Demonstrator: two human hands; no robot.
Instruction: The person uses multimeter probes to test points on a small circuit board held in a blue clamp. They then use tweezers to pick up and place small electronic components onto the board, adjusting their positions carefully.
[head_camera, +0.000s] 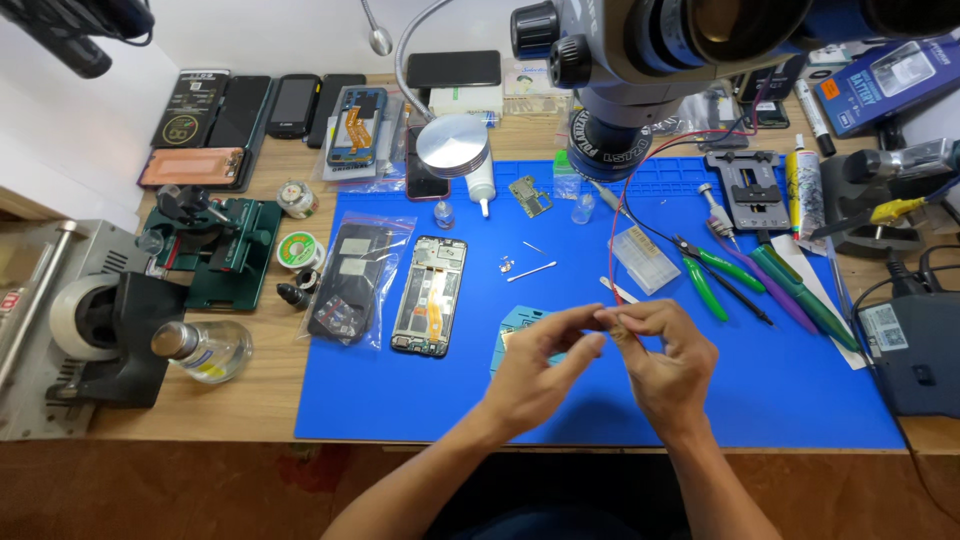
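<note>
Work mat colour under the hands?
Blue mat, plain with no pattern on the main area; head view shows it.

Bright, even overhead light — soft shadows, edges slightly bowed.

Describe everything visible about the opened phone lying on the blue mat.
The opened black-framed phone lies flat on the blue work mat, long side running away from the camera, back cover off. Its insides show: a pale metal frame, dark recesses and an orange flex ribbon down the middle. A clear plastic bag holding dark parts sits directly to its left. Neither hand touches it.
</note>
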